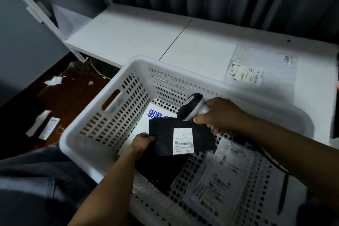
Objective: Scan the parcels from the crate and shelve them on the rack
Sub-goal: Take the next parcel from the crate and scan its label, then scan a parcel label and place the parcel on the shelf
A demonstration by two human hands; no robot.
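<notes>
Here, the left hand (142, 143) pinches one black parcel (162, 131) by its left edge over the crate (165, 66), label up. The right hand (220, 115) grips one barcode scanner (192, 106) at the parcel's far right corner. Three pale parcels (211, 194) lie in the crate; one shelved parcel (260, 66) lies near the rack shelf's (128, 33) right edge.

Head camera looks down, seemingly close, into crate (96, 98).
</notes>
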